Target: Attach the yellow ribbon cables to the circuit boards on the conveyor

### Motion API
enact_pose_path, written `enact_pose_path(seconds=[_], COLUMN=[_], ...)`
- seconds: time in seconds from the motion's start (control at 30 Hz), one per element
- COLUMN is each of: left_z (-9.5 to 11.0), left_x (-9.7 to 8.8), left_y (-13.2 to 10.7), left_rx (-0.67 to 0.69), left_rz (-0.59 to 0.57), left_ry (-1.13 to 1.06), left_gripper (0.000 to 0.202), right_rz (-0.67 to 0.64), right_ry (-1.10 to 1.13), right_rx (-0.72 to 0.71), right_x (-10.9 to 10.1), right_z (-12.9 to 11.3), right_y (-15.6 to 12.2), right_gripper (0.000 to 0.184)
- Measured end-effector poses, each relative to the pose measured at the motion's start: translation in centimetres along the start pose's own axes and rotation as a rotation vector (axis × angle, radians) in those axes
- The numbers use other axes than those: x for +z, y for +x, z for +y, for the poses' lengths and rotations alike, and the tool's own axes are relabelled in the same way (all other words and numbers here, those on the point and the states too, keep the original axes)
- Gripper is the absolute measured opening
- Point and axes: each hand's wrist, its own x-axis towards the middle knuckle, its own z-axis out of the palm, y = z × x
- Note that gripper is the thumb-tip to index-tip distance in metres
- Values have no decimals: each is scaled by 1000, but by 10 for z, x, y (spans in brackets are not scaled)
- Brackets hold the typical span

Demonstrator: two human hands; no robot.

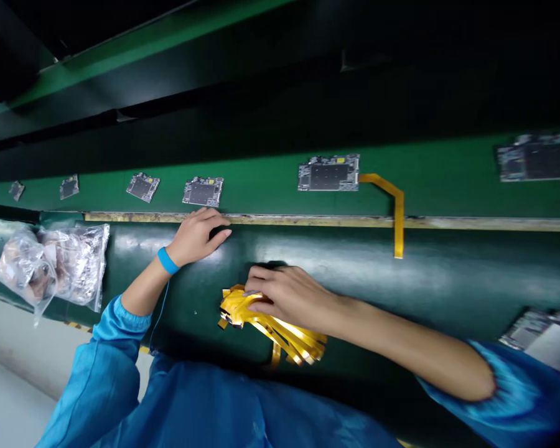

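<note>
My left hand [196, 235], a blue wrist strap [168, 261] around its wrist, rests at the ledge of the green conveyor. Its fingers are stretched out with the thumb apart, and it holds nothing. Just beyond the fingertips lies a circuit board [203, 191]. My right hand [292, 295] is closed over the upper part of a bundle of yellow flex cables [303, 342] on the bench mat, thumb pressed against them. Farther right on the belt, another circuit board [329, 174] has a flex cable [398, 208] at its right edge, hanging over the ledge.
More circuit boards [142, 186] are spaced along the belt [256, 180], one at far right [541, 158]. Clear plastic bags [56, 264] sit on the bench at left. By my right sleeve lie boards [527, 330] and a white piece [557, 348]. A raised ledge [280, 220] separates belt and bench.
</note>
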Motion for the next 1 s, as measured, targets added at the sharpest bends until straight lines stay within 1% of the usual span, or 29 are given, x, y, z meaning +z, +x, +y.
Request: enact_pose_path(seconds=[0.03,0.07,0.17,0.27,0.33,0.4,0.47,0.6,0.67,0.77,0.9,1.0], left_z=[1,0,-1,-2,-1,2,6,13,17,21,27,29], left_x=[1,2,3,5,6,6,6,5,6,8,9,7], left_y=[-1,-2,-3,-4,-6,-8,-11,-15,-15,-11,-1,7], left_rx=[-1,1,12,29,27,5,-42,-126,-129,-129,-104,-60], left_rz=[-1,1,27,70,94,103,72,-96,-160,-192,-202,-222], left_ry=[-9,-18,-52,-131,-212,-324,-456,-680,-728,-736,-720,-684], left_gripper=[31,31,31,29,28,28,29,35,35,31,26,24], right_rz=[-11,-17,-15,8,61,152,241,344,381,399,445,455], right_ry=[4,22,111,201,283,396,518,688,703,661,579,520], right_rx=[12,22,37,26,29,61,124,274,333,378,338,280], right_x=[1,2,0,-2,-3,-6,-11,-23,-26,-25,-25,-30], right_z=[-1,-1,1,6,10,13,15,16,18,21,24,26], right_y=[1,1,0,-3,-5,-4,-3,1,2,1,4,10], right_gripper=[3,5,13,22,26,33,45,60,65,68,63,56])
